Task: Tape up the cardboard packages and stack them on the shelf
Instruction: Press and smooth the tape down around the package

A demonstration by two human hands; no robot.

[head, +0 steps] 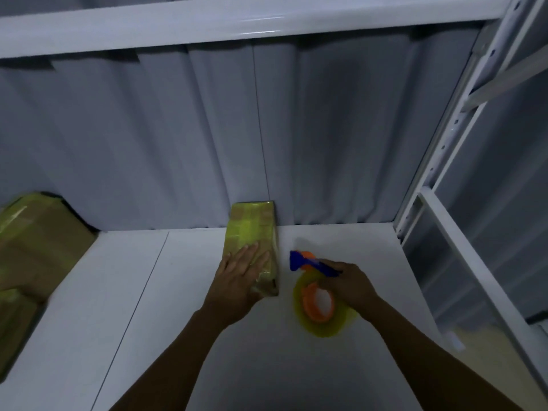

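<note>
Pressing left grip (241, 272): fingers straight and slightly spread, palm flat on the near end of the small package, at the centre of the frame.
Right grip (347, 281): fingers curled round the blue handle of the tape dispenser, just right of centre; it is clear of the package.
Tape dispenser (299, 260): its blue head points to the upper left, toward the package's right edge, with a narrow gap between them.
Tape roll (318, 307): yellow, on an orange core, below the right grip and low over the shelf; whether it rests there cannot be told.
Small package (252, 232): cardboard wrapped in yellowish tape, lying flat, its long side running up the frame and its far end against the grey backing (178, 129).
Shelf board (207, 336): white, carrying the package.
Large packages (38, 232): taped cardboard, blurred, at the left edge, well apart from both grips.
Rack: white beam (237, 22) across the top, perforated upright (462, 114) at the right.
</note>
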